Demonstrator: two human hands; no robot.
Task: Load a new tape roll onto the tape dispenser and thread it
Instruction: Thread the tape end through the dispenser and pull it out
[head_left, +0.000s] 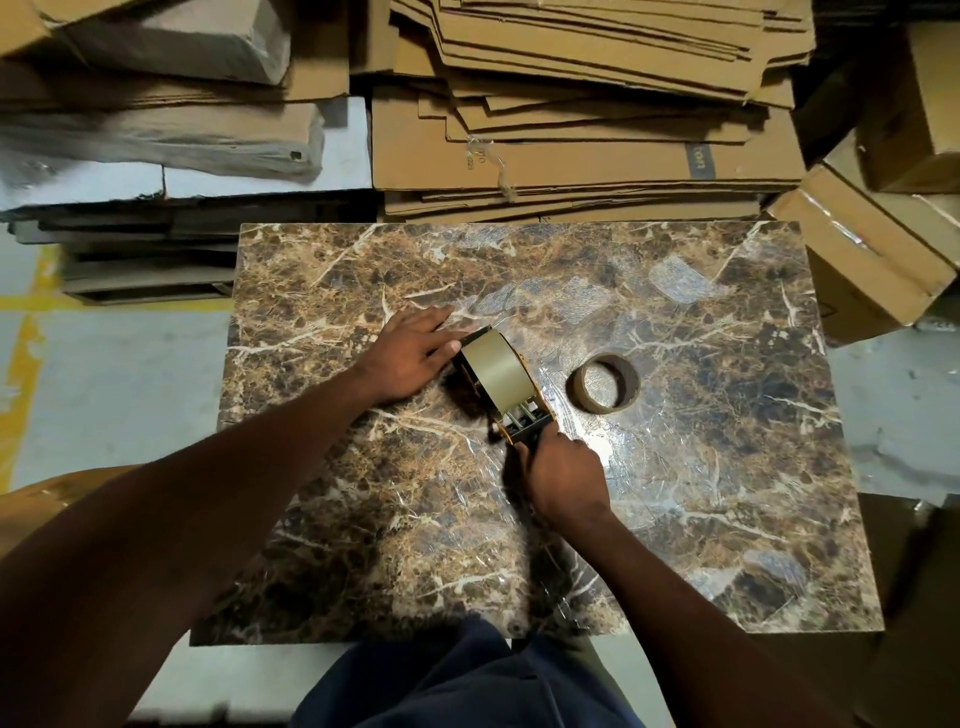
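**Inspector A:** The counter (675, 519) was a rectangular slab, brown marble-patterned with pale veins, glossy under a crinkled clear film. The tape dispenser (511, 410) lay near its centre, black with an orange edge, carrying a full tan tape roll (493, 371), smooth and cylindrical.

**Inspector B:** And the hands?

**Inspector A:** The left hand (413, 356) lay flat, fingers spread on the counter, thumb touching the roll's far side. The right hand (563, 475) was closed round the dispenser's handle at its near end.

**Inspector B:** Anything else on the slab?

**Inspector A:** A spent cardboard core (605, 383), a brown ring, stood on its edge-face just right of the dispenser, apart from it.

**Inspector B:** Markings?

**Inspector A:** Print on the flattened cardboard stack (597, 104) behind was too small to read. Sealed cartons (872, 249) sat at right. The floor (130, 374) was grey with yellow painted lines.
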